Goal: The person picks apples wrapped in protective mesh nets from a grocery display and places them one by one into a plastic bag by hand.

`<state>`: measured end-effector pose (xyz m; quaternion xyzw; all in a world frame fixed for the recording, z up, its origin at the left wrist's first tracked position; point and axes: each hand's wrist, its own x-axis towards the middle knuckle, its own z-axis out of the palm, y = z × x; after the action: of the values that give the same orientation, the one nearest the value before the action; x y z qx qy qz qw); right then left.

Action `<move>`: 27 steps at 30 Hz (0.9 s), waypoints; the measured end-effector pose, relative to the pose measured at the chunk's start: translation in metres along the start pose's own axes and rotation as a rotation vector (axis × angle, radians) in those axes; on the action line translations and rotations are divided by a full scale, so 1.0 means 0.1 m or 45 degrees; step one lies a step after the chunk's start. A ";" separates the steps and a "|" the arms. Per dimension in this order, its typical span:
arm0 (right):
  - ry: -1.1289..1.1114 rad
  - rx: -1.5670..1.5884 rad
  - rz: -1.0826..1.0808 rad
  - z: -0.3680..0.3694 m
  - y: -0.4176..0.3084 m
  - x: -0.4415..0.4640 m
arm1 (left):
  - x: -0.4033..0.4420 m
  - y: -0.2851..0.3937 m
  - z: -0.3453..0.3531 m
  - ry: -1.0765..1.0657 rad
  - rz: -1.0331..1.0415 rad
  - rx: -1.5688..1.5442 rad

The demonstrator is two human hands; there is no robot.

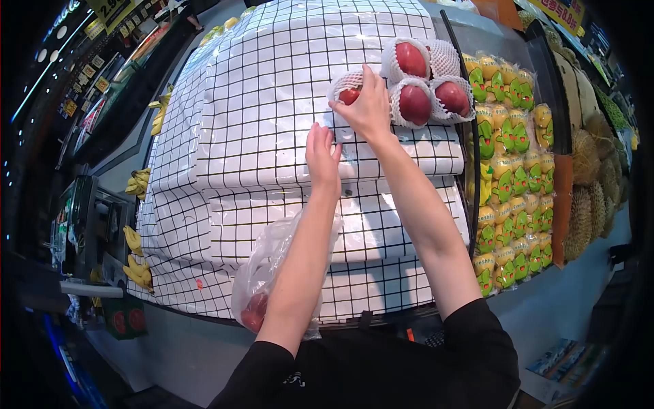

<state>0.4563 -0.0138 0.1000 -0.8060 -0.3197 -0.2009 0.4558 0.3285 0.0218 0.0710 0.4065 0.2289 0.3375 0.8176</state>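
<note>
My right hand [368, 109] is closed around a red apple [349, 96] in a white foam net, on the checkered cloth [266, 82]. To its right lie several more red apples [415, 103] in foam nets, close together. Just below and left of the held apple, my left hand [323, 157] is over the cloth, its fingers extended and nothing visible in it. A clear plastic bag [262, 273] hangs by my left forearm, with red fruit [255, 311] at its bottom.
Right of a dark divider [470, 150] stand rows of bagged yellow fruit [503, 198] with green labels. Durians [584, 198] are at the far right. Bananas [138, 271] line the cloth's left edge. A display case [122, 88] stands at the upper left.
</note>
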 end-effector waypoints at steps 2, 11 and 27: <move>-0.038 -0.039 0.023 -0.02 0.00 -0.05 | 0.19 -0.02 0.00 -0.051 -0.018 -0.045; -0.131 0.280 -0.013 -0.21 -0.01 -0.39 | 0.29 -0.10 -0.02 -0.129 -0.148 -0.183; -0.493 2.272 1.028 -1.06 -0.59 -1.54 | -1.40 0.38 -0.02 -0.185 0.408 0.405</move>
<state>0.3015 -0.1334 0.0946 -0.2358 -0.1243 0.4177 0.8686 0.2204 -0.0636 0.1147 0.5844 0.1522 0.3926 0.6936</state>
